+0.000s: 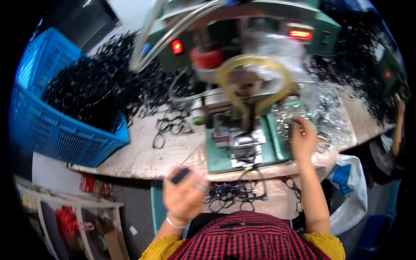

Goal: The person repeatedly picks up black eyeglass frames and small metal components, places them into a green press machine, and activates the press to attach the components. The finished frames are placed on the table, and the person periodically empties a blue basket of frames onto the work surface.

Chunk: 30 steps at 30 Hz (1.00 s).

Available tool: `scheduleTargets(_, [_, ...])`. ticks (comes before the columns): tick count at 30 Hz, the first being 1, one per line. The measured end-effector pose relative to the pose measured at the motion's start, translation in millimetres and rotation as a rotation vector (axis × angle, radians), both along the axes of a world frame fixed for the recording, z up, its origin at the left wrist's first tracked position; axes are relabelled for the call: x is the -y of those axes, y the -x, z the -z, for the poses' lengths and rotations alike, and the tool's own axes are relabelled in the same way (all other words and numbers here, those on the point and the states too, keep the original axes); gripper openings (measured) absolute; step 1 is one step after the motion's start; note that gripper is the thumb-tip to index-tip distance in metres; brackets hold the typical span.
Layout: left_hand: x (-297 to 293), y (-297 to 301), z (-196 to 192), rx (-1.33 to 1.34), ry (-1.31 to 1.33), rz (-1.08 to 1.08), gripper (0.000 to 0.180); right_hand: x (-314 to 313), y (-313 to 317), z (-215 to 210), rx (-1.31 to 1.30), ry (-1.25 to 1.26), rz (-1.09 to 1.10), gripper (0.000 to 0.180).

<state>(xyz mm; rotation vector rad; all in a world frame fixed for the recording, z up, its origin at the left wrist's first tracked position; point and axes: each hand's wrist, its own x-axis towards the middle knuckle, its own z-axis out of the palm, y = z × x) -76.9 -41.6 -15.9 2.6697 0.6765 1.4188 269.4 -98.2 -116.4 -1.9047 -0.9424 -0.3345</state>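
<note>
My right hand reaches into a green tray heaped with small shiny metal parts. Its fingertips are curled together among them; what they pinch is too small to name. Nearer to me, left of the machine, my left hand is smeared by motion. A black patch shows at its fingers, and I cannot tell whether it is held or worn. Between my hands is a green bench machine with a metal fixture. A black eyeglass frame hangs at the fixture's front edge.
On the left, a blue plastic crate overflows with black eyeglass frames. Loose frames lie on the table, and others lie before my lap. A yellowish hose loops above the fixture. At right hangs a white bag.
</note>
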Motion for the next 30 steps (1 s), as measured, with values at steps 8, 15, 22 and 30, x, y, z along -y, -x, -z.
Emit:
scheduleTargets(8, [-180.8,74.5,63.4,-0.485,0.031,-0.36,0.043,-10.0,-7.2,-13.3,-0.697,-0.481,-0.14,0.017])
scheduleTargets(15, [-211.7,69.5,89.5,-0.209,0.292,-0.126,0.023,-7.1,17.2,-36.9,-0.649,-0.364,-0.241,0.016])
scheduleTargets(22, [-234.9,39.2,88.9,0.125,0.623,-0.114,0.014,20.8,0.7,-20.0,-0.118,-0.169,-0.038,0.013])
scheduleTargets(30, [-218.7,7.7,32.1,0.769,1.005,0.24,0.018,29.3,45.8,-84.0,-0.273,-0.138,-0.422,0.012])
